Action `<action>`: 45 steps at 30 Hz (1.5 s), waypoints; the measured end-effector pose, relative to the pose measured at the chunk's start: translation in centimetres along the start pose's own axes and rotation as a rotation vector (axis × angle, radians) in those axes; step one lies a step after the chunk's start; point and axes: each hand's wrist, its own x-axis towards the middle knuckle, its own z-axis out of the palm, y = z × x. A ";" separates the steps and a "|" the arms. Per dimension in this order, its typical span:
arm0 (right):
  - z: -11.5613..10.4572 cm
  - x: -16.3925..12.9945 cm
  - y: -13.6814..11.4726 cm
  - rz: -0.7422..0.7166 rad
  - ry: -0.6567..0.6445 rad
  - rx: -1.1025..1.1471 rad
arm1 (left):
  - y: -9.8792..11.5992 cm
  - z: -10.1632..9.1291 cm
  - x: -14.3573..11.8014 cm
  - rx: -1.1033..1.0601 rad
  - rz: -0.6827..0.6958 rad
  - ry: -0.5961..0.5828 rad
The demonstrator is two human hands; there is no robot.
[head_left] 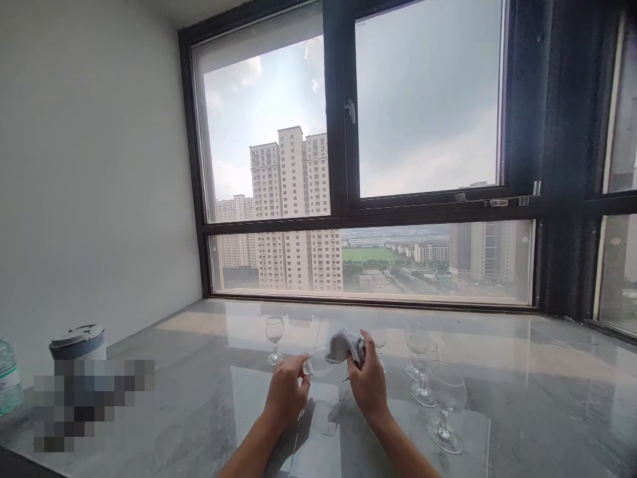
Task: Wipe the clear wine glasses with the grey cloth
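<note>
Low centre of frame: left hand (286,392) closed in a steadying grip on a tilted wine glass (318,364), right hand (367,382) pinching a grey cloth (343,344) against its rim for wiping, above the surface (199,372); other glasses (435,392) stand upright at lower right.

A glossy grey marble counter (522,398) carries wine glasses (274,338), a lidded cup (78,342) and a bottle (8,378).
</note>
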 end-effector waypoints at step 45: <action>-1.3 0.9 -0.3 -0.219 -0.326 -0.230 | 0.6 -0.1 -0.4 0.027 0.050 0.008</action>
